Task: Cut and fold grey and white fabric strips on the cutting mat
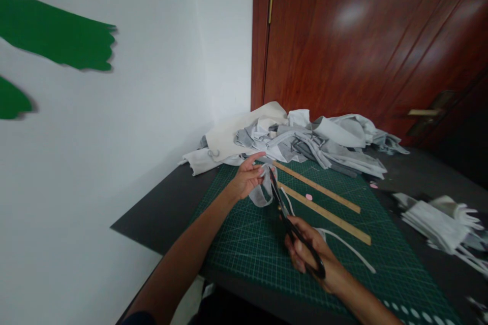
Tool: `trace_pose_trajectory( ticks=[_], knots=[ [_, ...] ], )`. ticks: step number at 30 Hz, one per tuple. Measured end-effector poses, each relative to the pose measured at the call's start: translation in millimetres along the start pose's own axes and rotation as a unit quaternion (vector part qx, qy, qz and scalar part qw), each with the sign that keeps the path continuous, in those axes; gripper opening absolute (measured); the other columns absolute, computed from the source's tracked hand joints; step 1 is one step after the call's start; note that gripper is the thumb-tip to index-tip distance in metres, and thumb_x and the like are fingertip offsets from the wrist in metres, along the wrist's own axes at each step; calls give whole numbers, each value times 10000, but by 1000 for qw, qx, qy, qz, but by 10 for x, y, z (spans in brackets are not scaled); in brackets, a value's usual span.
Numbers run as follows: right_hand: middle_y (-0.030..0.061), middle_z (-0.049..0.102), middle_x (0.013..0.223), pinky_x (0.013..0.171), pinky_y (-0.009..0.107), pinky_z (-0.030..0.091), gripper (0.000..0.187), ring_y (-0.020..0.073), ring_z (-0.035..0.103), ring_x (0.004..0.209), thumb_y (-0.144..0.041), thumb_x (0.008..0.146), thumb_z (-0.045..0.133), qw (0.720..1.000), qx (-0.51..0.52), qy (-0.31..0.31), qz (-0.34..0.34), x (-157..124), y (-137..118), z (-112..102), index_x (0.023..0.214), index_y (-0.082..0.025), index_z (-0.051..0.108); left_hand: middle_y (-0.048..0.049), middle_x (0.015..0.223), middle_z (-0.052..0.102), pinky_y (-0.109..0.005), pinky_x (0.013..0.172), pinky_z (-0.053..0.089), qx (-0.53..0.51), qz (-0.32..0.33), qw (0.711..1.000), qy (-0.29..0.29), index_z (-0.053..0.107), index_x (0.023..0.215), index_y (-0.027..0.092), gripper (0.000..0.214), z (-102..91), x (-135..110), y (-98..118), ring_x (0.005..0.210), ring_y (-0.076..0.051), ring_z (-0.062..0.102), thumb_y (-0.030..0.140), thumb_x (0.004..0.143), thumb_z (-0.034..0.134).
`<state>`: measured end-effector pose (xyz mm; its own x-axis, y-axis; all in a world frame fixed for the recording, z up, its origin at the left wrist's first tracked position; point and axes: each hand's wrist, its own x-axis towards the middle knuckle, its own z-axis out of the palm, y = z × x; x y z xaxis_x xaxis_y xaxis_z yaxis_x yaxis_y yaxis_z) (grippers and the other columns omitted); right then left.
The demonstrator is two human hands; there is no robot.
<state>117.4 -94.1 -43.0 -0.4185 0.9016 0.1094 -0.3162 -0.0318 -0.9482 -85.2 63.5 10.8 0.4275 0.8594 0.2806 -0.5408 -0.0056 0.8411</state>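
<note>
A plain white wall (152,61) rises to the left of the green gridded cutting mat (259,249), and a glossy red-brown wooden door (343,35) stands beyond its far side. The dark table (160,213) lies under the mat and shows on either side of it. A tangled heap of white, cream and grey cloth (339,132) spreads along the mat's far edge; a smaller pile of white and grey cloth pieces (438,223) sits to the mat's right.

The left forearm reaches forward across the mat's left edge, its hand (246,180) raised over the far part, thumb and fingers pinching a sheer grey fabric strip (259,197), the index finger stretched out ahead. The right forearm slants in over the mat's near right part; the right hand (310,249) has its fingers curled around the handles of black-handled metal scissors (285,217). The blades point away over the mat and meet the strip beside the left fingers; their gap cannot be made out.

On the mat's far right half lie two long yellowish wooden rulers (324,213), roughly side by side, and a thin white cord (353,249) nearer its right edge. A small pink disc (309,197) shows between the rulers.
</note>
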Motion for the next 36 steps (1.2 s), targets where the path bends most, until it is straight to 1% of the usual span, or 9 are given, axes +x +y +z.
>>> trace_pose_trajectory(
  ticks=[6,9,12,16,20,25,31,33,36],
  knots=[
    [-63,510,716,431,180,286,635,39,358,461,-583,857,741,1000,-8,11,2,4,-25,-3,1336,-252,487,-65,871,743,-331,698,559,58,7,998,32,456,1426,188,816,-6,24,-49,766,-227,736,411,748,851],
    [-66,500,712,429,181,284,609,41,357,460,-566,869,735,1000,-15,16,0,0,-28,-9,1328,-252,489,-22,771,705,-302,664,533,97,45,991,75,473,1420,170,816,-8,57,-84,690,-190,699,479,757,835],
    [-67,495,715,425,181,290,591,42,351,462,-560,867,738,1000,-16,21,-1,-5,-23,-10,1310,-248,501,28,686,650,-236,610,467,131,83,983,102,509,1378,157,784,-2,83,-94,603,-124,613,460,739,848],
    [-68,496,715,426,176,295,566,34,342,456,-568,871,729,1000,-15,25,7,-1,-19,1,1285,-243,521,58,627,590,-192,523,351,177,96,973,108,550,1307,134,713,7,89,-64,531,-80,492,437,733,846],
    [-67,497,716,424,175,300,589,38,347,462,-590,849,743,999,-9,32,17,7,-15,8,1273,-240,531,61,601,579,-200,506,339,214,91,967,103,549,1304,140,697,32,80,-45,500,-88,473,452,745,826],
    [-59,507,717,438,186,310,577,45,371,467,-585,854,743,999,-10,35,2,10,-8,5,1279,-245,551,65,572,567,-200,500,336,192,74,973,108,563,1310,143,713,117,55,-84,482,-89,477,476,739,831],
    [-59,504,722,446,192,304,545,43,366,466,-562,863,746,999,4,41,-5,26,-6,5,1272,-253,559,67,577,589,-194,507,336,154,39,983,93,527,1411,166,816,188,7,-106,485,-90,507,459,725,856],
    [-59,506,725,445,191,304,546,45,369,469,-555,866,746,999,6,37,-7,28,-5,4,1279,-258,550,54,618,617,-199,535,376,152,46,982,103,541,1393,171,785,192,5,-99,521,-99,547,450,729,853],
    [-54,515,741,441,193,301,558,47,372,473,-561,862,747,999,10,36,-9,26,-15,8,1286,-260,545,34,667,646,-204,560,422,148,54,981,113,608,1277,155,696,183,19,-92,559,-102,572,421,693,877]
  ],
)
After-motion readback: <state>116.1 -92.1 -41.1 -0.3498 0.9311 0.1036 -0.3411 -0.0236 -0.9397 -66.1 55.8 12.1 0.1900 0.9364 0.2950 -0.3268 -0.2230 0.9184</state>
